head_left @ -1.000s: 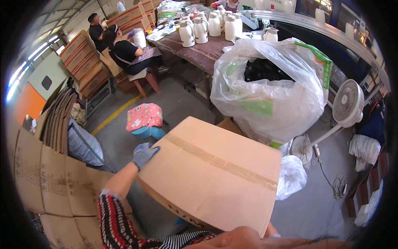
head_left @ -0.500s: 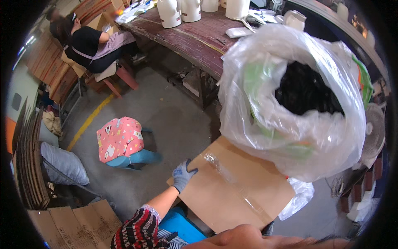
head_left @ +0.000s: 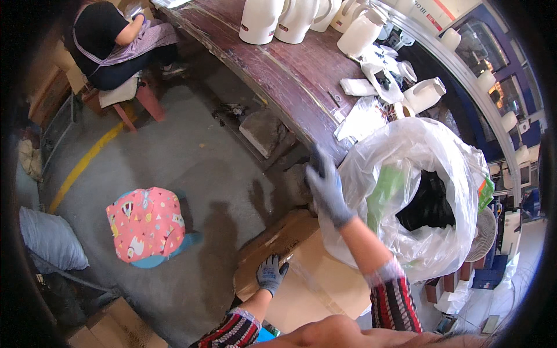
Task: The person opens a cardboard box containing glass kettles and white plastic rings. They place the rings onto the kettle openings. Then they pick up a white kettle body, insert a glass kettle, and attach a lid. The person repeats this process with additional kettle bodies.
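Observation:
A closed cardboard box [head_left: 325, 290] with clear tape along its top stands in front of me. My left hand [head_left: 271, 274], in a grey glove, lies on its left edge with the fingers spread. My right hand [head_left: 329, 188], also gloved, is raised with fingers stretched and holds nothing. It is between the table corner and a big clear plastic bag [head_left: 365, 156]. Black items [head_left: 428, 200], too dark to make out, fill the bag, which appears to sit on or against the far right part of the box.
White plastic jugs [head_left: 259, 20], papers and wrappers cover a dark red wooden table [head_left: 278, 69]. A stool with a pink patterned cushion [head_left: 146, 223] stands at left. A co-worker [head_left: 116, 46] sits at the far left. A fan [head_left: 483, 235] stands right, behind the bag.
My right hand has come up from the lower edge toward the table corner. The view has shifted, with the bag now lower and smaller. My left hand remains on the box.

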The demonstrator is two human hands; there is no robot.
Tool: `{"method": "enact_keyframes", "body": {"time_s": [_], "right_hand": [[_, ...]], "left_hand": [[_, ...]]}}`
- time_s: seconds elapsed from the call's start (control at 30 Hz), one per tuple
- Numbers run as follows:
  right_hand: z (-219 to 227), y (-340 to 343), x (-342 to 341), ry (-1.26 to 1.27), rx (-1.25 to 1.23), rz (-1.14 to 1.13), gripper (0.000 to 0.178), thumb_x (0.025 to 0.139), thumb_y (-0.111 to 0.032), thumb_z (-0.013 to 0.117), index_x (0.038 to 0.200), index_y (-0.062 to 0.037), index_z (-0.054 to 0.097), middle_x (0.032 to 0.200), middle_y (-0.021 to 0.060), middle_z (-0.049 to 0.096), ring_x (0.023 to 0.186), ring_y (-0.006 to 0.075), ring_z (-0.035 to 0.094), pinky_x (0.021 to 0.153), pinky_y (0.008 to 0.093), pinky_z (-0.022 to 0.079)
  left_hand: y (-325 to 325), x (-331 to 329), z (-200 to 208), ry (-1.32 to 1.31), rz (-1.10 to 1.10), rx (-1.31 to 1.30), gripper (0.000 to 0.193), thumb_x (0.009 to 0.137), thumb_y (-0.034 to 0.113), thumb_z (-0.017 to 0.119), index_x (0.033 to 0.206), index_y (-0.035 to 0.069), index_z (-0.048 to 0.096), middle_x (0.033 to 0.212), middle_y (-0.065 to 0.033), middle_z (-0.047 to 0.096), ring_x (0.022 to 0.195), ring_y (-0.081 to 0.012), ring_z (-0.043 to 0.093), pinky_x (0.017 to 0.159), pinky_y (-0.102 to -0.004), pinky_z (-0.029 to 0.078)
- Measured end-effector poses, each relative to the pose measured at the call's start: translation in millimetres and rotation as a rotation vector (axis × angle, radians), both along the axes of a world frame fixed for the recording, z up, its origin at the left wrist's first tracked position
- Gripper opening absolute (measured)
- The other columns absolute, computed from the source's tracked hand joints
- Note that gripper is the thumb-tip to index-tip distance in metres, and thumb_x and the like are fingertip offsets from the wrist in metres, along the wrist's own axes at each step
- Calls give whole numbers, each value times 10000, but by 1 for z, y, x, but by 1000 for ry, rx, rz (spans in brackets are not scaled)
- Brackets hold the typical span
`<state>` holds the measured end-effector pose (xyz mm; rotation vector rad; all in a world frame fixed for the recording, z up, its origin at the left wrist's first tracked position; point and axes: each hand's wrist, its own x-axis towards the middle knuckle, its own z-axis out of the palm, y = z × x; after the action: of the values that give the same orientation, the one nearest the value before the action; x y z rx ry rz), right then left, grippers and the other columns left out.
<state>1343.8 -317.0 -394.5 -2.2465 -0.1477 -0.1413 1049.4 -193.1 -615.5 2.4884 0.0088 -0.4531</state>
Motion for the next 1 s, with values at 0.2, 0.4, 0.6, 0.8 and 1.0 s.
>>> {"method": "enact_keyframes", "body": {"time_s": [0.2, 0.4, 0.6, 0.8, 1.0], "right_hand": [[-69, -99, 138, 20, -607, -448, 361, 932, -177, 582, 1272, -83, 659, 1118, 245, 702, 1047, 339, 679, 912, 419, 532], [-7, -213, 183, -91, -126, -504, 451, 884, -102, 534, 1317, -29, 636, 1230, 207, 686, 1140, 312, 647, 978, 372, 480], [23, -197, 176, 10, -413, -570, 385, 917, -151, 549, 1271, -49, 662, 1213, 151, 705, 1131, 301, 660, 990, 391, 490], [38, -184, 165, 465, -288, -327, 338, 880, -250, 592, 1156, -108, 727, 1127, 217, 710, 1014, 381, 692, 891, 427, 541], [-14, -234, 148, 577, -1052, -357, 361, 861, -422, 627, 997, -118, 767, 1057, 196, 733, 1063, 372, 682, 924, 455, 529]], "left_hand": [[-6, -7, -19, -14, -10, -15, 660, 929, 597, 548, 1291, 50, 621, 1307, -165, 637, 1208, -318, 584, 1024, -482, 456], [-4, -6, -21, 7, 13, -14, 665, 925, 596, 552, 1285, 42, 620, 1313, -165, 636, 1208, -331, 583, 1035, -481, 450], [-3, -3, -15, 32, 3, -38, 673, 933, 589, 542, 1315, 40, 607, 1313, -197, 626, 1220, -344, 578, 1050, -488, 440], [0, -4, -22, 165, -9, 6, 684, 943, 584, 528, 1348, 37, 587, 1332, -223, 603, 1208, -373, 573, 1035, -500, 441], [-1, -4, -17, 151, -23, -56, 688, 949, 580, 526, 1355, 27, 583, 1352, -220, 595, 1230, -371, 565, 1047, -492, 436]]}}
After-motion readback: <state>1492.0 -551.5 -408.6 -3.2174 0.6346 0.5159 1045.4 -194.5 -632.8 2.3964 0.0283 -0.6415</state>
